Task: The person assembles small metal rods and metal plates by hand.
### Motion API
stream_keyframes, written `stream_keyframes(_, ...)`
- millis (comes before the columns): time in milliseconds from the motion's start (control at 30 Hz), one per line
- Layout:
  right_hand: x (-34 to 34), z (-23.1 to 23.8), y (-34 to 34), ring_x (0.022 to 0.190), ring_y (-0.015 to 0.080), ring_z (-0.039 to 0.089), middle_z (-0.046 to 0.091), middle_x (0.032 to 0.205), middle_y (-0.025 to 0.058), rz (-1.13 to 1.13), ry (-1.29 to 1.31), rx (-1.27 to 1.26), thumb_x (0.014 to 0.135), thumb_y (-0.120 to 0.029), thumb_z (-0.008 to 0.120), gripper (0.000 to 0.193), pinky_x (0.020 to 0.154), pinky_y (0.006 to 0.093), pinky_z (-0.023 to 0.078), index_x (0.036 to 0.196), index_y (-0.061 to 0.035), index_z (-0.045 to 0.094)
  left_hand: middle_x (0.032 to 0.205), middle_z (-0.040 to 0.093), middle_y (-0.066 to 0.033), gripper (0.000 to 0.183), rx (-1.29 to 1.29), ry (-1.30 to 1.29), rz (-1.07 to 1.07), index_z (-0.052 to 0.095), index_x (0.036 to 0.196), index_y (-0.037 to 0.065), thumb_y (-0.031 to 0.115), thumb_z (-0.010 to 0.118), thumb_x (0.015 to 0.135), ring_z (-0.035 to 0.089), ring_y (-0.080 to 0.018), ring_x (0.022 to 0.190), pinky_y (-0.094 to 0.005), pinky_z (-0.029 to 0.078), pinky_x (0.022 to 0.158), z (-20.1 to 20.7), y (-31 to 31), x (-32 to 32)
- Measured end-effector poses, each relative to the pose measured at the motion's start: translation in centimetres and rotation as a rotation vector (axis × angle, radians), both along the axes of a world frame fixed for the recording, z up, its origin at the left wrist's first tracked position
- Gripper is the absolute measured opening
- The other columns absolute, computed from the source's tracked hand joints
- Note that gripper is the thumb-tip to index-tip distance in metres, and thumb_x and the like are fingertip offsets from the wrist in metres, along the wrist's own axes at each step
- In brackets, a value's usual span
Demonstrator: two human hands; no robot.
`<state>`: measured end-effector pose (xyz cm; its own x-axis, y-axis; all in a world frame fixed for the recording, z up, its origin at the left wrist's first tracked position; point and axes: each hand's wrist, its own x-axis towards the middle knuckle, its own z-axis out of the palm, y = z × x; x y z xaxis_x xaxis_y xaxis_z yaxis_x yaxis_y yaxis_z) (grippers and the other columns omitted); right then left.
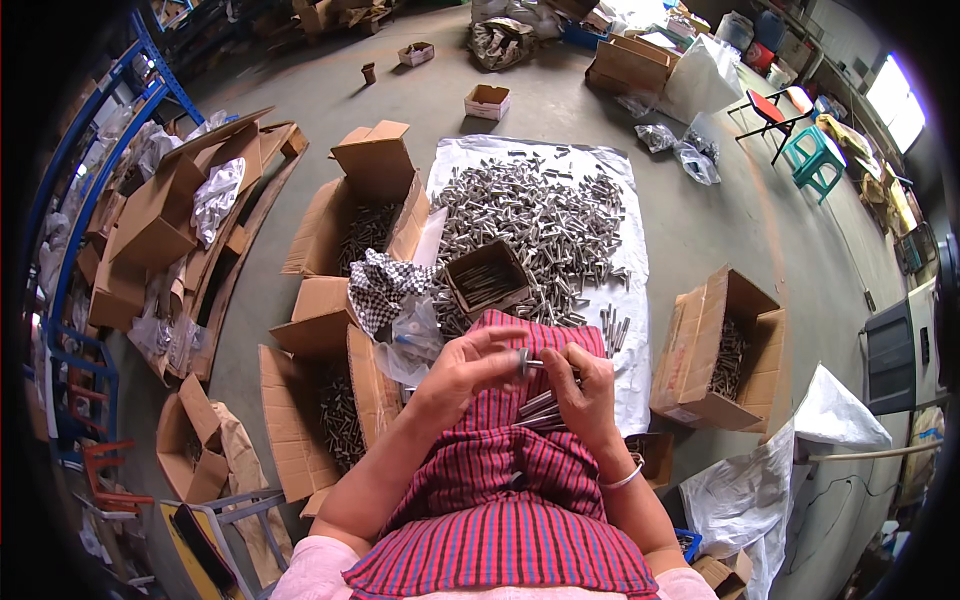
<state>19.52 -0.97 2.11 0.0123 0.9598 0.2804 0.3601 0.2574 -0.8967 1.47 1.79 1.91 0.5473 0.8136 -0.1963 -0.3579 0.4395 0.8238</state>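
Observation:
My right hand (583, 388) is closed, pinching a short metal bolt (537, 364) above my lap. A dark round washer-like piece (523, 363) sits at the bolt's left end. Beside that end is my left hand (462, 372), its fingers stretched out and apart; whether the fingertips touch the piece is hard to tell. Several long metal rods or bolts (540, 411) lie on the red striped apron (510, 525) below my hands. In front of my knees stands a small open box (490, 250) of thin metal pieces, next to a large heap of metal sleeves or bolts (545, 215).
The heap lies on a white sheet (636, 340). Open cardboard boxes (375, 150) of metal parts stand at the left, with a checkered cloth (380, 290) nearby. Another parts box (690, 350) is at the right. Farther off are a green stool (818, 155) and a red chair (770, 110).

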Motion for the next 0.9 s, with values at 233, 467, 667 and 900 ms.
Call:
stream_keyframes(233,0.2,0.1,0.0,0.04,0.0172,0.044,0.045,0.05,0.0103,-0.001,0.018,-0.01,0.086,-0.015,0.059,0.029,0.041,0.0314,0.031,0.062,-0.0002,0.049,0.119,0.052,-0.0132,0.057,-0.113,0.076,-0.078,0.039,0.129,0.002,0.002,0.06,0.076,0.054,-0.0182,0.103,-0.0313,0.045,0.087,-0.8,0.7,0.3)
stream_keyframes(467,0.7,-0.6,0.2,0.04,0.0185,0.044,0.045,0.05,0.0105,-0.002,0.016,-0.022,0.086,-0.015,0.059,0.03,0.041,0.0316,0.032,0.062,-0.0004,0.05,0.12,0.053,-0.012,0.055,-0.092,0.135,-0.093,0.044,0.125,0.003,-0.004,0.061,0.073,0.052,-0.017,0.107,-0.0284,0.045,0.087,-0.8,0.5,0.8)
stream_keyframes(667,0.5,-0.8,0.1,0.041,0.0186,0.044,0.044,0.05,0.0104,-0.002,0.032,-0.036,0.086,-0.017,0.06,0.031,0.041,0.0319,0.031,0.061,-0.0005,0.048,0.115,0.055,-0.0107,0.049,0.163,-0.029,0.079,0.045,0.124,0.002,-0.002,0.061,0.077,0.053,-0.0165,0.105,-0.0284,0.046,0.086,-0.1,-0.4,1.5)
stream_keyframes(900,0.1,-1.1,-0.1,0.045,0.0155,0.048,0.052,0.054,0.009,0.039,0.03,-0.029,0.086,-0.016,0.06,0.023,0.043,0.0293,0.035,0.07,-0.0004,0.054,0.097,0.061,-0.0099,0.036,-0.226,-0.11,0.043,0.05,0.116,0.0,0.004,0.06,0.082,0.06,-0.0159,0.089,-0.0275,0.051,0.075,-1.5,-0.2,0.7)
